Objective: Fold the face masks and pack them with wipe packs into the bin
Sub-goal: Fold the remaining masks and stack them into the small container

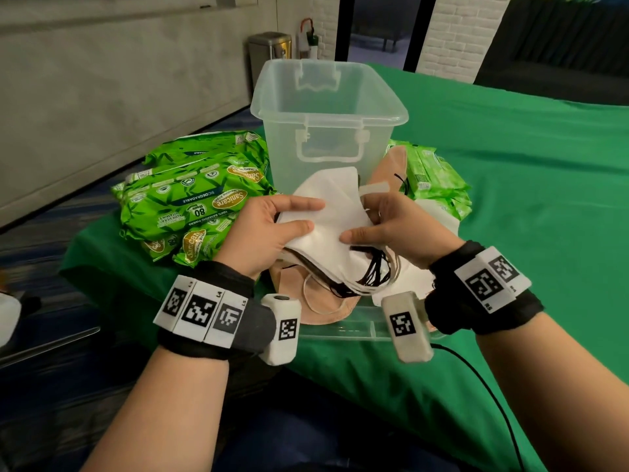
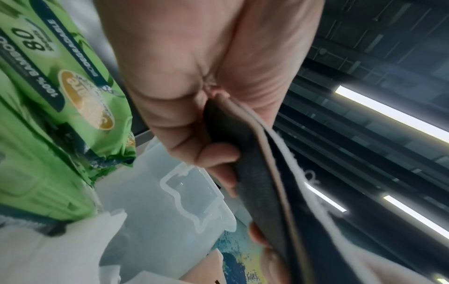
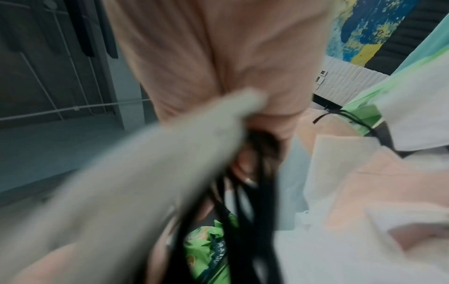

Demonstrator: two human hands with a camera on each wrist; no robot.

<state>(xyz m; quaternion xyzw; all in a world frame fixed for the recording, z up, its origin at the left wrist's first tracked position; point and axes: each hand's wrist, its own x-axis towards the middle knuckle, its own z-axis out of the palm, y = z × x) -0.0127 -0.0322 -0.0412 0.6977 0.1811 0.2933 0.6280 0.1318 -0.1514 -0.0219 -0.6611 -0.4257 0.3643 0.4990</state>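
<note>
A stack of white masks is pinched between both hands, left hand on its left edge, right hand on the right end where black ear loops dangle. The stack's long axis runs hand to hand. The open bin stands just beyond, equally near both hands; wipe packs lie to the left.

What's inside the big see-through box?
The clear bin looks nearly empty in the head view; only something faintly bluish shows through its front wall. The white masks, held in front, hide its bottom.
</note>
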